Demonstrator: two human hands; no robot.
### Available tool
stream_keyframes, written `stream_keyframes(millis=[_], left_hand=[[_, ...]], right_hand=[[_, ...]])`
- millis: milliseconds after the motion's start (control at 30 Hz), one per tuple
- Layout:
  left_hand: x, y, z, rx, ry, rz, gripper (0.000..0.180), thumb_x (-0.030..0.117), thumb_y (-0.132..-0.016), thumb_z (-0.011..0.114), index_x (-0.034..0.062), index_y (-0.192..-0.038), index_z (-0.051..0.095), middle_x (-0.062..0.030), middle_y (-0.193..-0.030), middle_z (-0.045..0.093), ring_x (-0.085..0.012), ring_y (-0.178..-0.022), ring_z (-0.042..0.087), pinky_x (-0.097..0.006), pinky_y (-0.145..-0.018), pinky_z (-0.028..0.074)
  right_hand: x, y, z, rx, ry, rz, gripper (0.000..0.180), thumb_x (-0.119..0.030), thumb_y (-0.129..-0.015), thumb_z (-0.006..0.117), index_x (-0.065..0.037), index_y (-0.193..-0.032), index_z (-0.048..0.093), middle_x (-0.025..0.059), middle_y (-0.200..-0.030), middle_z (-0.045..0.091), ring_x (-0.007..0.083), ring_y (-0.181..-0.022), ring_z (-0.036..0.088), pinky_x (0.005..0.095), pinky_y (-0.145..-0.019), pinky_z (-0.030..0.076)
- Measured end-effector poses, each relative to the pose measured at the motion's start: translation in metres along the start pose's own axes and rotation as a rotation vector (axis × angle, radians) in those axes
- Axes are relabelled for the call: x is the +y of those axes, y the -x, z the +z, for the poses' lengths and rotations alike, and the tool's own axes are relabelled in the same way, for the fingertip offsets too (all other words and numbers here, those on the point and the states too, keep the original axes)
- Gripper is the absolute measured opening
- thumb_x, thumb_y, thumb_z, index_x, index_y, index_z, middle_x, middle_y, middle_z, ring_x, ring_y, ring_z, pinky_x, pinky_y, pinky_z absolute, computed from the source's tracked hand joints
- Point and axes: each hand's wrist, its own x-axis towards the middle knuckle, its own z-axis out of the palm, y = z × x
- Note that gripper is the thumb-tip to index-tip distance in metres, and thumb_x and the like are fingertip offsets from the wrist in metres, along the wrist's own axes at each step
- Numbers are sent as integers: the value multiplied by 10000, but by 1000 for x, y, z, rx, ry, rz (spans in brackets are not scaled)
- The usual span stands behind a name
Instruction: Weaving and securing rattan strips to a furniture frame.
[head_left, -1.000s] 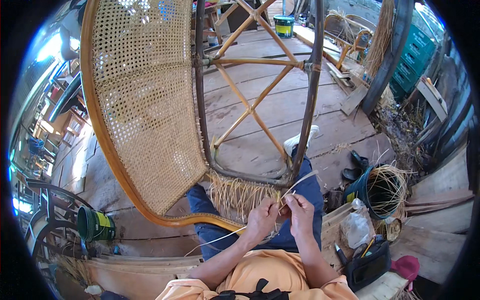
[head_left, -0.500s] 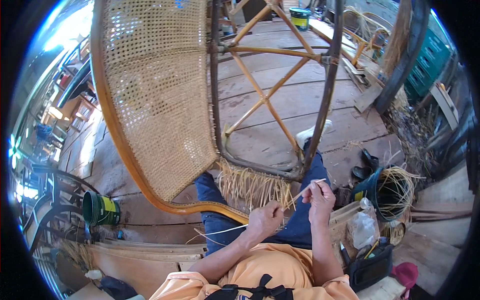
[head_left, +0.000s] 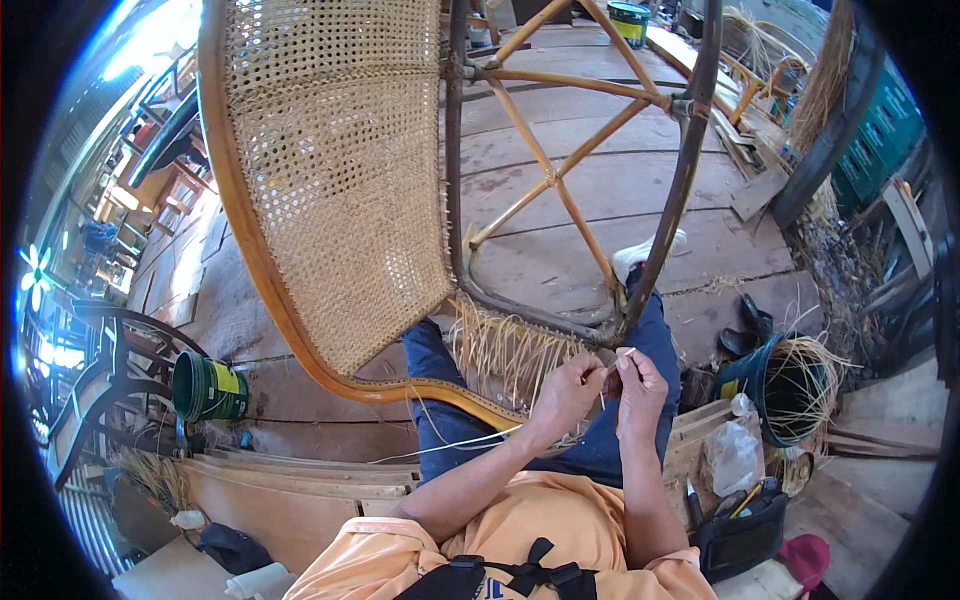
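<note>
A rattan chair frame [head_left: 690, 180] with a woven cane panel [head_left: 340, 230] in a curved wooden rim stands before me, its lower end between my knees. Loose cane ends [head_left: 510, 340] hang in a fringe from the lower edge. My left hand [head_left: 568, 400] and my right hand [head_left: 640, 395] meet just below the fringe, on the right. Both are closed, fingertips pinching a thin cane strip [head_left: 603, 402]. Most of it is hidden by the fingers. Another pale strand [head_left: 445, 447] trails leftward from beneath my left forearm across my leg.
At the right, a dark bucket [head_left: 775, 390] holds cane strands, beside a clear plastic bag [head_left: 735, 450] and a black tool pouch [head_left: 740, 530]. To the left lies a green bucket [head_left: 208, 387] near dark curved chair parts [head_left: 90, 390]. Boards [head_left: 300, 490] run close to me.
My hands have come closer together; the strip stretched between them before is now mostly hidden by the fingers. The chair and surroundings sit slightly further right in the view.
</note>
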Motion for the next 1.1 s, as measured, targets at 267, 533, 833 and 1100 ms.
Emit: stream_keyframes(millis=[267,533,833,1100], left_hand=[[-4,1,2,1,-150,13,168,151,-844,546,-8,-879,587,-89,-655,564,-97,-591,517,-257,-557,435],[-4,-2,4,-67,109,-124,178,170,-864,557,9,-902,621,2,-679,574,-56,-585,478,-215,-523,401],[-5,-5,8,-129,279,-161,199,209,-855,597,35,-931,657,30,-707,603,-29,-541,451,-196,-485,388],[-1,-9,6,-105,69,-25,200,164,-853,586,-12,-930,639,-70,-827,631,-122,-666,552,-266,-598,450]], right_hand=[[-4,-4,-4,15,-51,-43,120,-65,-839,593,-5,-939,623,-27,-686,554,32,-561,480,173,-488,380],[-1,-2,-4,21,-30,-52,118,-30,-817,593,0,-929,617,-12,-741,568,42,-594,500,172,-520,407],[-4,-1,-6,76,-55,-145,130,-51,-844,580,18,-950,612,8,-741,579,48,-592,507,183,-517,429],[-5,-6,-8,79,-55,-135,108,-69,-836,595,-2,-918,612,-3,-696,578,42,-566,501,175,-490,390]])
